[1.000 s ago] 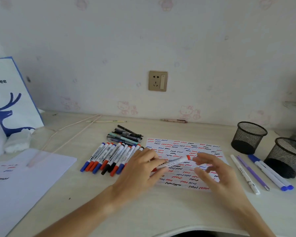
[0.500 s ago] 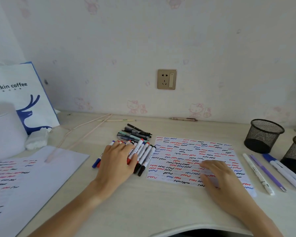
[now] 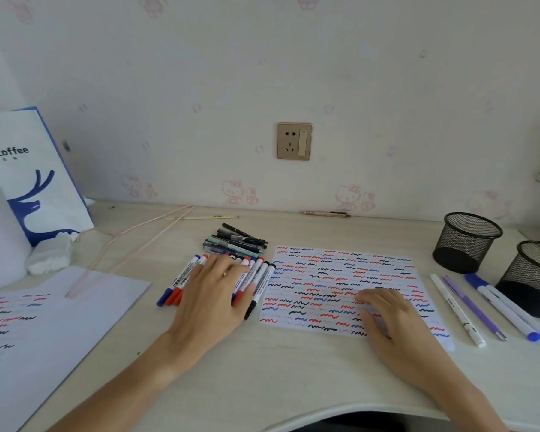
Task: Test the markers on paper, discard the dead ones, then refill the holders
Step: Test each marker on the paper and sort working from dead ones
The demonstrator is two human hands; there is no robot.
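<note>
Markers (image 3: 256,277), a whole row of them with red, blue and black caps, sit side by side just left of centre in the frame, and from where I'm watching the left hand (image 3: 214,294) lies flat on top of that row. Fingers look straight and spread, pressing down rather than wrapped around any single marker, so I'd call it relaxed and holding nothing. A few caps poke out on both sides of the palm.

Right next to the row, toward the right, is the test sheet (image 3: 340,275) covered in red, blue and black squiggles. The right hand (image 3: 393,319) rests on its lower right part, fingers loosely bent with the tips on the paper, nothing gripped as far as I can see.

Just above the marker row there's a small heap of darker pens (image 3: 237,241). Far right: two black mesh holders (image 3: 466,241), one partly cut off by the frame edge. Just below and left of them lie four pens (image 3: 480,307) on the desk (image 3: 293,369), well apart from either hand: one white, one purple, two with blue caps.

Lower left has a second sheet (image 3: 60,322) with more squiggles, and upper left a white and blue coffee bag (image 3: 28,173) stands against the wall.
</note>
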